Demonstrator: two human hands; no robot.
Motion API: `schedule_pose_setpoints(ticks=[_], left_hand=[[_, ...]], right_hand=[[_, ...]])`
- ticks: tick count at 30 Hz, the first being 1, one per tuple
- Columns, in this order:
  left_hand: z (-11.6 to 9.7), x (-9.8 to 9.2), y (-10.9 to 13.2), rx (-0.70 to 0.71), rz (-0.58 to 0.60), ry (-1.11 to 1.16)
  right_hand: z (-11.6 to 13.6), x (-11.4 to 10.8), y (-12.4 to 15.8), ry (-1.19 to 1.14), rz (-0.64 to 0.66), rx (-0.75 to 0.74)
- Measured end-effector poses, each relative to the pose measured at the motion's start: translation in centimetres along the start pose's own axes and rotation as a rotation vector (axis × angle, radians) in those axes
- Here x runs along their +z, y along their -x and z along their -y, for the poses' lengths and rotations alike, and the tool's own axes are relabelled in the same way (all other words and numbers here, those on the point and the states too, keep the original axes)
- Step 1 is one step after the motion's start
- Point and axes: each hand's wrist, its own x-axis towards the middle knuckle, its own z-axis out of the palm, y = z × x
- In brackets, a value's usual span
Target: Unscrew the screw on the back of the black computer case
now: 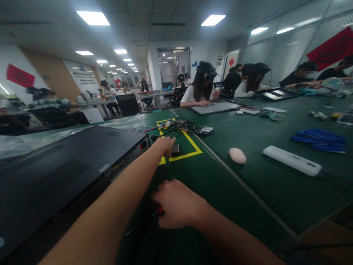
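Observation:
My left hand reaches forward over the table, fingers bent down and closed at the left side of a small dark rectangular block. The block is inside a yellow tape outline; the fingers partly cover it. Nearer to me, my right hand is closed around a screwdriver with a red handle. Its thin shaft points down to the left, and the hand is slightly blurred. Left of my forearm lies a large flat black computer case, its port side facing the hands.
Tangled cables with connectors lie at the far end of the tape. On the right are a pale oval mouse, a white power strip and a blue bundle. Clear plastic sheeting lies behind the case. Co-workers sit opposite.

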Motion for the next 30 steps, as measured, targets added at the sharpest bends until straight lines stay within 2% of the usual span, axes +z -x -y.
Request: schedule_pose_setpoints(ticks=[5, 7, 9, 14, 18, 20, 22, 24, 26, 28, 29, 30], left_hand=[[1.3, 1.5, -2.5, -0.025, 0.076, 0.072], [1.9, 2.0, -3.3, -0.032, 0.121, 0.104], [2.3, 2.4, -3.7, -0.016, 0.114, 0.127], [2.4, 2.9, -3.0, 0.025, -0.024, 0.174], [1.8, 2.2, -1.6, 0.044, -0.171, 0.269], [1.3, 1.5, -0.9, 0.043, -0.258, 0.346], [0.5, 0.7, 0.1, 0.05, -0.347, 0.433], [-0.5, 0.0, 1.1, 0.061, -0.415, 0.546], [-1.5, -0.5, 2.2, 0.023, -0.521, 0.869], [-2.4, -0.7, 3.0, -0.066, -0.567, 1.059], [-2.8, -0.6, 3.4, -0.117, -0.565, 1.127], [-3.1, -0.5, 3.6, -0.167, -0.553, 1.173]], right_hand=[[-0.8, -0.8, 0.6, -0.106, -0.114, -0.029], [-1.0, -1.0, 0.8, -0.153, -0.207, -0.011], [-1.1, -1.1, 0.9, -0.211, -0.323, 0.016], [-1.6, -2.0, 1.6, -0.454, -0.75, 0.248], [-3.5, -4.2, 3.7, -0.647, -1.151, 0.437], [-5.2, -5.1, 4.9, -0.684, -1.242, 0.529], [-7.0, -5.4, 5.7, -0.724, -1.238, 0.574], [-8.7, -4.7, 5.6, -0.727, -1.153, 0.638], [-9.9, -3.3, 4.7, -0.745, -0.997, 0.702], [-10.4, -1.7, 3.3, -0.963, -0.831, 0.664], [-10.4, -1.0, 2.4, -1.132, -0.77, 0.618], [-10.3, -0.3, 1.6, -1.206, -0.734, 0.579]])
